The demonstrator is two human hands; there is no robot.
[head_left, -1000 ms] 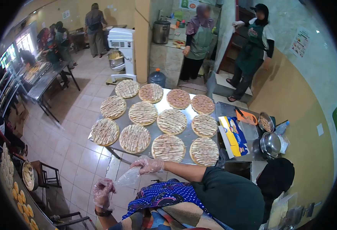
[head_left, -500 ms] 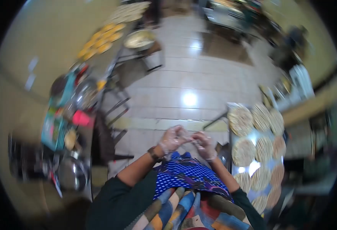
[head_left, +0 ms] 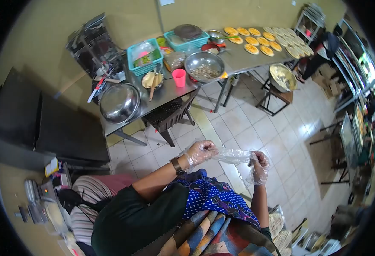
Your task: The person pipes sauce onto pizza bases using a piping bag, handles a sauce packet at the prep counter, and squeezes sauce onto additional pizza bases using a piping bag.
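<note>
- The left hand, in a clear glove with a watch at the wrist, has its fingers closed in a pinch on one end of the clear plastic bag. The right hand, gloved too, has its fingers curled shut at the other end.
- The bag is in the air between the hands, above the tiled floor, and is now drawn out lengthwise, nearly flat. The person has turned with it, away from the large flatbreads, which now show only at the lower right; I judge that the handling centres on the bag alone.
- Another person's striped garment is close by on the left.
- Beyond the hands, a dark chair stands by the near edge of the steel surface.
- A large steel basin sits at the near left corner, with a wooden spoon and a pink cup farther along the near edge.
- Behind the cup are a wide steel bowl and a turquoise basket.
- Small orange-topped rounds lie toward the right end.
- A pan of pale cream rests on a stool.
</note>
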